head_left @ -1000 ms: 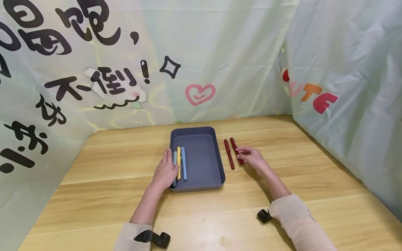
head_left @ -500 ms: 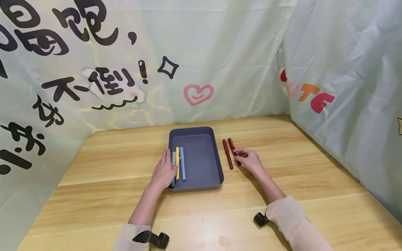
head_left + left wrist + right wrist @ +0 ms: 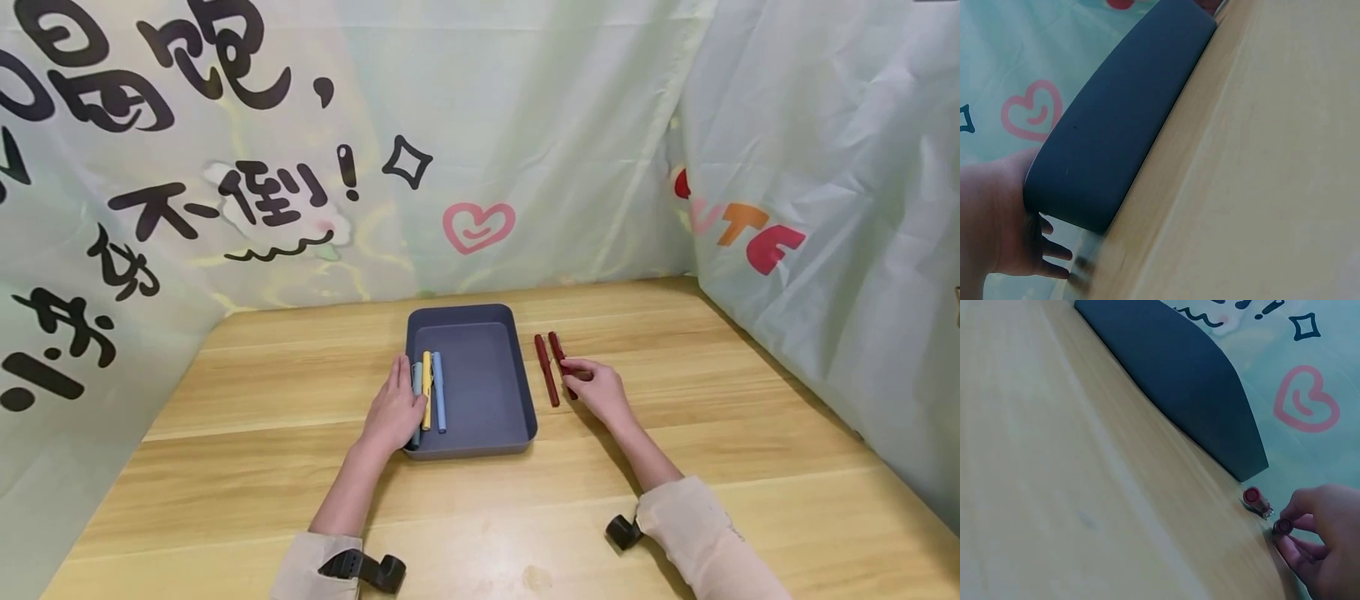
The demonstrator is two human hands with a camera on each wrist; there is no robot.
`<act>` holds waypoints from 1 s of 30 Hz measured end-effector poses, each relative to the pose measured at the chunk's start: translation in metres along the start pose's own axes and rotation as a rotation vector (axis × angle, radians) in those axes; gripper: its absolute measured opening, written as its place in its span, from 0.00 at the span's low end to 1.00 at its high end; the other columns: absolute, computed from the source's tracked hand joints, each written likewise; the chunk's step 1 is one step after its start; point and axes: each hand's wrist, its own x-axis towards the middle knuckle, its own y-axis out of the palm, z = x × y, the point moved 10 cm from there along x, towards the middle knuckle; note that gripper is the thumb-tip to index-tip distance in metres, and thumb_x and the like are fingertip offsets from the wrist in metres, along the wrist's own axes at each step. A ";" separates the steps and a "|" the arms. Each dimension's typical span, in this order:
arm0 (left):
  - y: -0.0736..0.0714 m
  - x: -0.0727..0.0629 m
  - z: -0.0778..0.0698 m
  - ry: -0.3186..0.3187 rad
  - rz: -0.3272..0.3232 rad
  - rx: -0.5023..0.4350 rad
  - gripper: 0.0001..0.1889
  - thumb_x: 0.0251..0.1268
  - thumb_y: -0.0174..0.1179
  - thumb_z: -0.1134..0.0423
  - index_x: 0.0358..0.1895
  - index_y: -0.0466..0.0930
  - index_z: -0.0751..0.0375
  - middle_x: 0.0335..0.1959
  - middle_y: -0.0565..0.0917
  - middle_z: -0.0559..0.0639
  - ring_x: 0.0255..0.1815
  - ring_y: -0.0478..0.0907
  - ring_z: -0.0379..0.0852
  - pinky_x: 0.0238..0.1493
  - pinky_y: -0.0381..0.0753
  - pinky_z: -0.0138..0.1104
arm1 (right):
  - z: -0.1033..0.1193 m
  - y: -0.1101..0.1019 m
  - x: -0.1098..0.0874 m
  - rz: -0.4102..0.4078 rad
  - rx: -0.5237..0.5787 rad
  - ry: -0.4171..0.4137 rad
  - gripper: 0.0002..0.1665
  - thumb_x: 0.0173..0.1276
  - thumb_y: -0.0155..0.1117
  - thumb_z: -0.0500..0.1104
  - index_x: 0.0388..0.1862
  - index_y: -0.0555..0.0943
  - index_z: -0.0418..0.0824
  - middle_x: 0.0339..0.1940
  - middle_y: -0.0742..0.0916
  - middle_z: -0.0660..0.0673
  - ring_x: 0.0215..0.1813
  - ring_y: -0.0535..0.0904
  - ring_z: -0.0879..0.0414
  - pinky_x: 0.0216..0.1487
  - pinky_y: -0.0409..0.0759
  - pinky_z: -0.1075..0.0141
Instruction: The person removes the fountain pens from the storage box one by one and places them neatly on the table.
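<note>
A dark blue-grey tray (image 3: 480,367) lies on the table. Along its left side rest three pens: a teal pen (image 3: 416,379), a yellow pen (image 3: 427,375) and a light blue pen (image 3: 438,392). My left hand (image 3: 392,408) rests on the tray's left rim, fingers straight along the outside and thumb reaching in over the teal pen. To the right of the tray, two dark red capped pens lie side by side. My right hand (image 3: 600,387) pinches the right-hand dark red pen (image 3: 1282,526) between thumb and fingers. The left-hand dark red pen (image 3: 546,371) lies untouched, close beside it.
The wooden table (image 3: 225,467) meets printed cloth curtains (image 3: 570,167) at the back and both sides. Black wrist cameras are strapped on both sleeves, the left camera (image 3: 390,573) and the right camera (image 3: 624,532) jutting inward over the table.
My right hand has shifted slightly left and toward the front, its pinched dark red pen moving a little with it. My left hand and the tray have stayed put.
</note>
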 end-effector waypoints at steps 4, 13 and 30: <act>0.000 0.000 0.000 -0.002 0.004 0.006 0.36 0.70 0.43 0.57 0.71 0.34 0.69 0.72 0.38 0.63 0.70 0.44 0.59 0.65 0.49 0.49 | 0.004 0.000 -0.001 -0.028 -0.042 -0.028 0.18 0.58 0.60 0.34 0.48 0.82 0.33 0.37 0.85 0.38 0.38 0.81 0.50 0.33 0.75 0.68; 0.000 0.000 0.000 -0.003 0.005 0.005 0.36 0.70 0.42 0.57 0.71 0.34 0.69 0.72 0.38 0.63 0.70 0.44 0.60 0.65 0.49 0.49 | 0.003 0.000 -0.002 -0.027 -0.079 -0.040 0.19 0.56 0.59 0.33 0.49 0.81 0.34 0.41 0.82 0.36 0.39 0.79 0.49 0.36 0.75 0.63; 0.000 0.001 0.000 -0.006 0.008 0.008 0.37 0.69 0.44 0.57 0.71 0.34 0.69 0.72 0.39 0.63 0.69 0.45 0.60 0.65 0.49 0.50 | 0.001 -0.002 -0.002 -0.040 -0.081 -0.036 0.19 0.57 0.58 0.31 0.49 0.81 0.32 0.48 0.79 0.33 0.43 0.78 0.45 0.41 0.75 0.58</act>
